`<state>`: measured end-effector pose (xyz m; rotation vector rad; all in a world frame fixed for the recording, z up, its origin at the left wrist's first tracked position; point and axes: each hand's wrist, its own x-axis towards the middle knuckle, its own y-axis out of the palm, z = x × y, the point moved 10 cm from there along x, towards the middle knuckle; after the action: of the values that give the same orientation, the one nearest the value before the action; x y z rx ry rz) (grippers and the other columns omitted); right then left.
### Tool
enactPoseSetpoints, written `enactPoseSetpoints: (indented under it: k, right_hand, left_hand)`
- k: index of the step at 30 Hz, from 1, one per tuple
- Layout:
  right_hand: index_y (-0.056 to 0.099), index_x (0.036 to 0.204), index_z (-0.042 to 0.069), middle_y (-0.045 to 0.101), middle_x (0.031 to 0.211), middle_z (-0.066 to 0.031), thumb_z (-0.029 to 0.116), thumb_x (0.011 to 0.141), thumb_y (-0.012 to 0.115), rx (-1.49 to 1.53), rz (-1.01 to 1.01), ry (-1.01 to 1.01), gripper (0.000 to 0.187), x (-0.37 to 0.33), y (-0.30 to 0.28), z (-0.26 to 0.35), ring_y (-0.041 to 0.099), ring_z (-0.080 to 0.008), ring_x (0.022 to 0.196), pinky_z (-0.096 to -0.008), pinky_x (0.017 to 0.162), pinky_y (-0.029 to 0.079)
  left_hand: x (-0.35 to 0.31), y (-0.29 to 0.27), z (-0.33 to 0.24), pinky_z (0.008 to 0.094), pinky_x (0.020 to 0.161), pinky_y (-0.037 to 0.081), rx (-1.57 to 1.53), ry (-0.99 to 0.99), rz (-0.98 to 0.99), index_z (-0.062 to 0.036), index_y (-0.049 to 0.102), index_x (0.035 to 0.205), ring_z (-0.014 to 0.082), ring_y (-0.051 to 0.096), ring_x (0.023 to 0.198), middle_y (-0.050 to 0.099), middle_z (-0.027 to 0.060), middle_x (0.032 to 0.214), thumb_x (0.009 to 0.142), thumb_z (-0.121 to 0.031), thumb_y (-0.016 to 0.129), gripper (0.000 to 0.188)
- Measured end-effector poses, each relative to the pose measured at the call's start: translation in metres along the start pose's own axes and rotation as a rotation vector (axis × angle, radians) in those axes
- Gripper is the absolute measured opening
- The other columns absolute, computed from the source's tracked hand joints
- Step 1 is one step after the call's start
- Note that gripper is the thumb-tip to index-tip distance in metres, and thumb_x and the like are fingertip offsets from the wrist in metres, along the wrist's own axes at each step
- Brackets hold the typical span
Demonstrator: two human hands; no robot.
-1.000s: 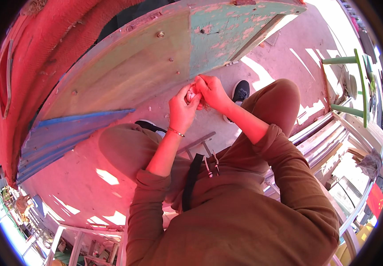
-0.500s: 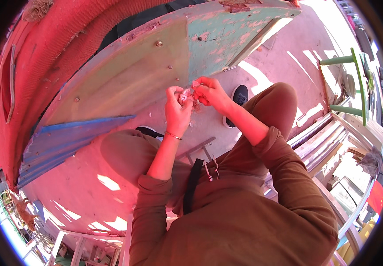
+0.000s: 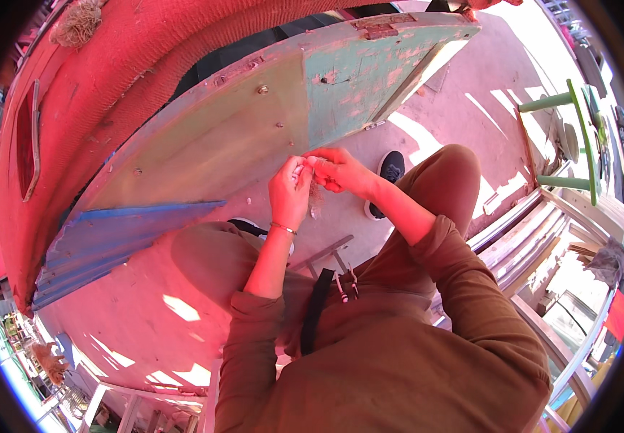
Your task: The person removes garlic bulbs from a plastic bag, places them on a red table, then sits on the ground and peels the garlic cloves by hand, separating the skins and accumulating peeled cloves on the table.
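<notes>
Both hands meet in front of me, above the floor between my knees. My left hand (image 3: 289, 191) has its fingers closed around a small pale thing, mostly hidden; its kind cannot be made out. My right hand (image 3: 341, 172) is closed too, its thumb and fingertips pinching close against the left fingertips. Below the right fingers hangs a thin brownish tuft of fibre (image 3: 315, 193). Beyond the hands stands a worn curved panel (image 3: 218, 133), tan on one side and turquoise with peeling paint on the other.
Red ribbed fabric (image 3: 146, 50) drapes behind the panel. A blue corrugated sheet (image 3: 110, 234) lies at left. On the right are a green-legged stool (image 3: 579, 141) and stacked wooden lengths (image 3: 532, 234). My shoe (image 3: 391, 167) rests on the sunlit floor.
The right hand has come in against the left, and the pale thing is now more covered by fingers. Both hands sit slightly lower in view.
</notes>
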<state>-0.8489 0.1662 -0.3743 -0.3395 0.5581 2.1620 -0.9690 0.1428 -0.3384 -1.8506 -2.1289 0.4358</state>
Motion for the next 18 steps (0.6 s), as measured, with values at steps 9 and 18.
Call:
enactPoseSetpoints:
  k: [9, 18]
  right_hand:
    - [0.068, 0.099, 0.004, 0.057, 0.073, -0.0002, 0.025, 0.107, 0.055, 0.244, -0.181, -0.236, 0.026, -0.023, -0.030, 0.056, 0.043, -0.0052, 0.054, -0.0226, 0.046, 0.028]
    - [0.059, 0.076, 0.001, 0.052, 0.062, 0.0014, 0.025, 0.105, 0.058, -0.335, -0.358, -0.920, 0.038, -0.157, 0.033, 0.341, 0.045, -0.0049, 0.058, -0.0242, 0.052, 0.035]
  left_hand:
    - [-0.004, 0.010, 0.018, 0.0364, 0.076, 0.056, 0.061, -0.026, 0.001, -0.0058, 0.062, 0.124, 0.0261, 0.074, 0.084, 0.075, 0.0140, 0.093, 0.092, -0.017, 0.071, 0.035]
    - [-0.010, 0.016, 0.023, 0.0315, 0.075, 0.055, 0.029, -0.003, 0.053, -0.0038, 0.066, 0.117, 0.0173, 0.068, 0.079, 0.073, 0.0107, 0.090, 0.089, -0.019, 0.076, 0.034]
